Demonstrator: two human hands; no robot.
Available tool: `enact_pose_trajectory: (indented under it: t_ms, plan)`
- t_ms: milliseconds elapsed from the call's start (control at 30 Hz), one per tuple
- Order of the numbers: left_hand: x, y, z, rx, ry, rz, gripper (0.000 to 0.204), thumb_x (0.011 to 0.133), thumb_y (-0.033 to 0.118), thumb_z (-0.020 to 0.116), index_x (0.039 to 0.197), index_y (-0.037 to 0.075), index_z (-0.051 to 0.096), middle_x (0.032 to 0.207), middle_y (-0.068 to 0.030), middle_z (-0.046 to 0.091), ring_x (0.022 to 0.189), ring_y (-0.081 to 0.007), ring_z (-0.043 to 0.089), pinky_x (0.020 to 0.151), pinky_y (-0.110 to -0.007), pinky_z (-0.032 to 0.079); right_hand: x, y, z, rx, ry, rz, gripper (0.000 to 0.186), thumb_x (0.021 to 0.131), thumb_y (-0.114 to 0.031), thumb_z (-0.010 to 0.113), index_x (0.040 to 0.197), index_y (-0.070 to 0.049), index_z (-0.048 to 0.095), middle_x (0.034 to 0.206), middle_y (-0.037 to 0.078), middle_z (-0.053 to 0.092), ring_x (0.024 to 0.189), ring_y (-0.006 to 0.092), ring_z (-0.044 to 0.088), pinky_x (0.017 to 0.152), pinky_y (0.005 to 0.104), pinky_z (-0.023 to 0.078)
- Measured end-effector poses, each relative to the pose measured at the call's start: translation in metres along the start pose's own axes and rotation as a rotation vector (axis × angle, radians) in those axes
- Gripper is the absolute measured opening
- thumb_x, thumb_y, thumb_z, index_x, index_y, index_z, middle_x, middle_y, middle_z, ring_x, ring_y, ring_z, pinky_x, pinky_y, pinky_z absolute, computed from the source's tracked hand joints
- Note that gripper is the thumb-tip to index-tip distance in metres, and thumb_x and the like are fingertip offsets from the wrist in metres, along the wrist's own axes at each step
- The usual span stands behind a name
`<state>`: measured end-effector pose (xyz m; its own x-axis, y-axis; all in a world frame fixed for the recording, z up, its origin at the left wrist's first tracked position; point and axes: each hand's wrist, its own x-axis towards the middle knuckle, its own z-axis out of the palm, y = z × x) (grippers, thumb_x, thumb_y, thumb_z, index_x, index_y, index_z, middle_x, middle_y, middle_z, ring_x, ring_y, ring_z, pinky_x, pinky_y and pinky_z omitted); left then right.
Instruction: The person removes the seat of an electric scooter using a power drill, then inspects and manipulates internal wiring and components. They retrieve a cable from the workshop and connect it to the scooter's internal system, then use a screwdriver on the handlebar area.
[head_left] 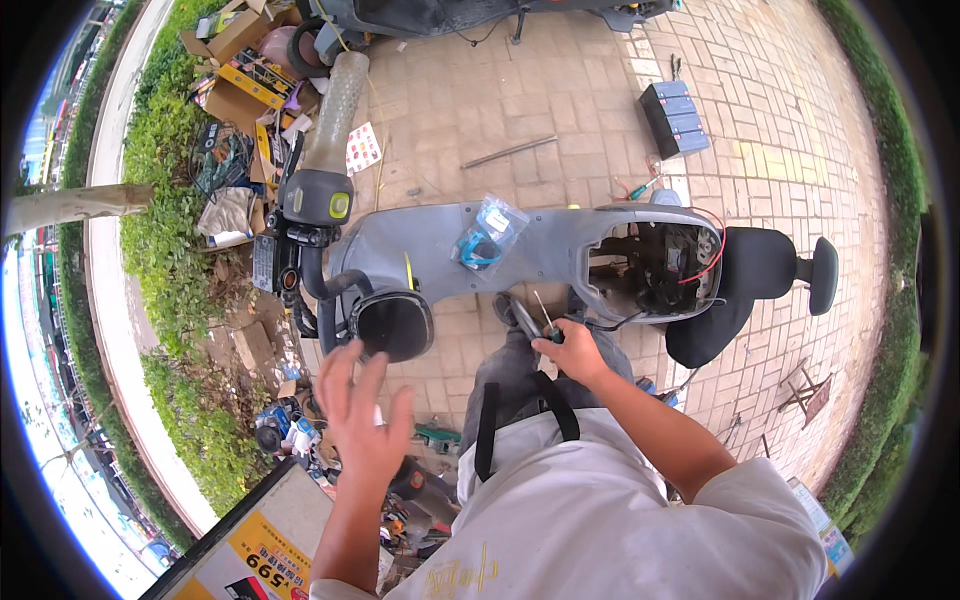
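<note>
My right hand [572, 352] is closed around the dark handle of a screwdriver [543, 307], whose thin shaft points away from me. My left hand [362, 415] is raised with its fingers spread and nothing in them, just on the near side of a dark rounded mirror [395, 325]. Before me a grey electric scooter [400, 235] stands crosswise, its handlebar at the left. On its body rests a clear plastic bag [492, 232] with a blue coiled item inside. Towards the right, an opening in the body [650, 265] shows dark inner parts, and a red wire [718, 240] loops by its edge.
Blue-topped batteries [675, 118] sit on the paving at the far right, near a green-handled tool [640, 188]. A metal rod [508, 152] lies beyond the scooter. Cardboard boxes [240, 95] pile up at the far left. Another scooter [430, 15] stands at the top.
</note>
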<state>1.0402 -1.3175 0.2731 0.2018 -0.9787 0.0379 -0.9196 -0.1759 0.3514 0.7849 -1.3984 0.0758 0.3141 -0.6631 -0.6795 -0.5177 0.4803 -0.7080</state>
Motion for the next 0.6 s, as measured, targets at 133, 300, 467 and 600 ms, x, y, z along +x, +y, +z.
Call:
enact_pose_trajectory:
  t_ms: [133,300,467,600]
  plan:
    - [-0.017,-0.028,0.0,0.087,0.183,-0.363,0.071,0.087,0.03,0.061,0.14,0.0,0.025,0.141,-0.0247,0.027,0.129,-0.0405,0.029,0.101,-0.051,0.028,0.085,0.08,0.035,-0.234,0.187,0.03,0.028,0.075,-0.023,0.069,0.084,0.002,0.06,0.072,0.015,0.064,0.065,0.0259,0.063,0.061,0.0362,0.049]
    - [-0.015,-0.038,0.021,-0.122,-0.053,-0.746,0.072,0.088,0.023,0.057,0.141,-0.001,0.016,0.131,-0.0284,0.038,0.119,-0.0403,0.042,0.1,-0.044,0.032,0.193,0.137,0.077,-0.229,0.429,0.09,0.03,0.072,-0.025,0.066,0.088,0.0,0.062,0.085,0.022,0.064,0.087,0.0418,0.059,0.077,0.0441,0.047]
    - [-0.018,-0.048,0.025,-0.1,-0.09,-0.7,0.065,0.095,0.029,0.046,0.142,0.0,0.011,0.138,-0.0223,0.032,0.126,-0.0324,0.038,0.105,-0.043,0.03,0.289,0.188,0.102,-0.322,0.572,0.005,0.024,0.076,-0.019,0.066,0.093,-0.003,0.061,0.096,0.019,0.058,0.092,0.0384,0.056,0.081,0.0447,0.046]
    - [-0.019,-0.051,0.023,-0.059,-0.101,-0.685,0.069,0.09,0.021,0.051,0.14,-0.004,0.01,0.136,-0.0224,0.03,0.126,-0.033,0.037,0.106,-0.046,0.028,0.329,0.191,0.113,-0.373,0.609,0.024,0.018,0.078,-0.016,0.064,0.089,-0.003,0.06,0.095,0.015,0.056,0.09,0.0363,0.056,0.077,0.0445,0.046]
